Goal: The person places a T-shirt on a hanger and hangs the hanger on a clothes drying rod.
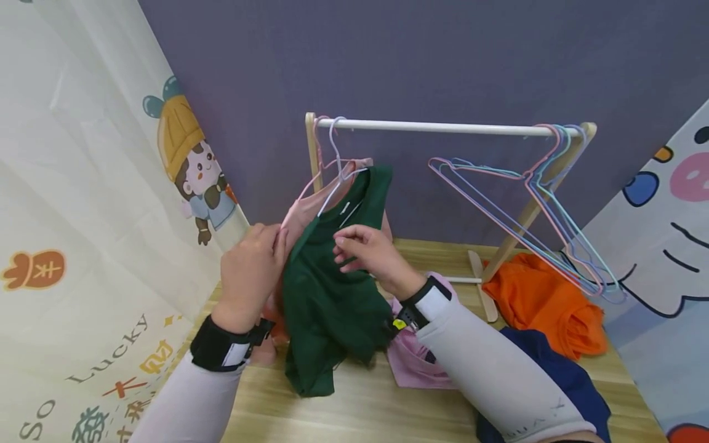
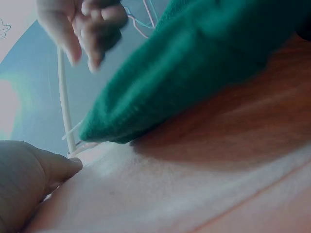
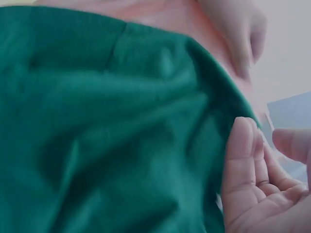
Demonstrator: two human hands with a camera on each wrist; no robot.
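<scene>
Left hand (image 1: pixel 250 271) pinches a pink top (image 1: pixel 303 216); right hand (image 1: pixel 373 253), holding nothing, hovers by a hung green top (image 1: pixel 332 289) (apparently mid-arranging; probably calls for straightening).

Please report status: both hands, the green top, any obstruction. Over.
Left hand holds pink top. Right hand empty, near green top. Green top on lilac hanger, partly covering pink top.

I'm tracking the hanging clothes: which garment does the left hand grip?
The pink garment, hanging behind the dark green top; the left hand grips its edge. The dark green top hangs in front, with the right hand before it.
</scene>
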